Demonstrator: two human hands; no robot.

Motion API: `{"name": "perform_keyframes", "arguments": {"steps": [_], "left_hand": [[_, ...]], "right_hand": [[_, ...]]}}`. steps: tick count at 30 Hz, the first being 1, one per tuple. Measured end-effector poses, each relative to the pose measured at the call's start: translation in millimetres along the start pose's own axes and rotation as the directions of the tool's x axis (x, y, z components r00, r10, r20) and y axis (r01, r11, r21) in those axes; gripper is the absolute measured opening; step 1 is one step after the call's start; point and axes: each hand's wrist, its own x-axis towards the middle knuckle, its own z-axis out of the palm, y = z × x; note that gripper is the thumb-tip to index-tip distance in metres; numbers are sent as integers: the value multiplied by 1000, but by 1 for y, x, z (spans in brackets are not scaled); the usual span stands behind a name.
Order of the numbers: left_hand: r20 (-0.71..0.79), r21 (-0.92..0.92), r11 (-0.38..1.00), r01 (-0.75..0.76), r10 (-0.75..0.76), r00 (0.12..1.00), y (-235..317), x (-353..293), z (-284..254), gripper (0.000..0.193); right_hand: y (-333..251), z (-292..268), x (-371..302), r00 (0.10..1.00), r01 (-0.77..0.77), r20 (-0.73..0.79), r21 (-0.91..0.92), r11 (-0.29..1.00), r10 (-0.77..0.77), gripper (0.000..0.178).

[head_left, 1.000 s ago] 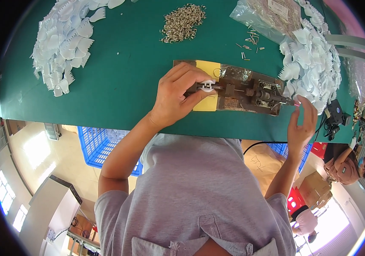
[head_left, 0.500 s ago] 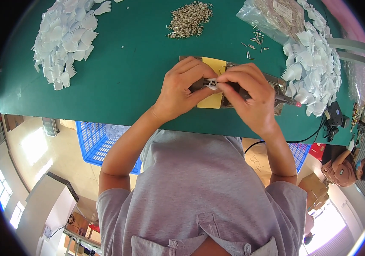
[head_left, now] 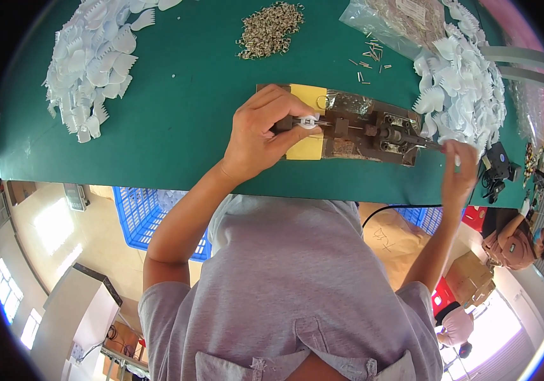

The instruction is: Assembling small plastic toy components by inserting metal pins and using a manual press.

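A small white plastic piece (head_left: 308, 121) with a dark slot is pinched between the thumb and forefinger of my left hand (head_left: 256, 130). It sits at the left end of a hand-lever press fixture (head_left: 373, 134), against its thin metal rods. Beneath it lies a yellow sheet (head_left: 307, 147) on the fixture's base. My right hand (head_left: 460, 168) is closed round the outer end of the lever (head_left: 425, 143) at the fixture's right. That lever end is hidden by my fingers, and the hand is slightly blurred.
White toothed plastic pieces lie in a left pile (head_left: 87, 63) and a right pile (head_left: 469, 89). Small metal clips (head_left: 270, 30) are heaped at the back, with loose metal pins (head_left: 372, 51) near a clear bag (head_left: 405, 22). A black device (head_left: 499, 171) sits at right. People work beyond.
My right hand has left the white piece and moved right onto the lever end, uncovering the fixture. My left hand keeps its pinch on the piece. The whole view has shifted slightly.
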Motion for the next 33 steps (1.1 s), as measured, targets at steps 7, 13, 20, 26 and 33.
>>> {"name": "perform_keyframes", "arguments": {"steps": [7, 13, 20, 26, 33], "left_hand": [[29, -22, 999, -41, 42, 999, -2, 12, 4, 23], [-13, -22, 999, -32, 32, 999, -4, 5, -1, 23], [-64, -309, 949, -57, 39, 997, 7, 5, -8, 22], [-192, -545, 820, -174, 80, 978, 27, -57, -103, 22], [-557, 271, 844, 463, -254, 791, 7, -90, -200, 25]], "right_hand": [[-72, -30, 65, 979, -114, -59, 641, 759, 197, 29], [-65, -1, 62, 954, -129, 7, 911, 391, 299, 35], [40, 33, 5, 711, -170, 257, 966, -194, 655, 28], [34, 30, 4, 679, -234, 125, 971, 53, 724, 26], [53, 30, -5, 717, -282, 45, 931, 230, 696, 23]]}}
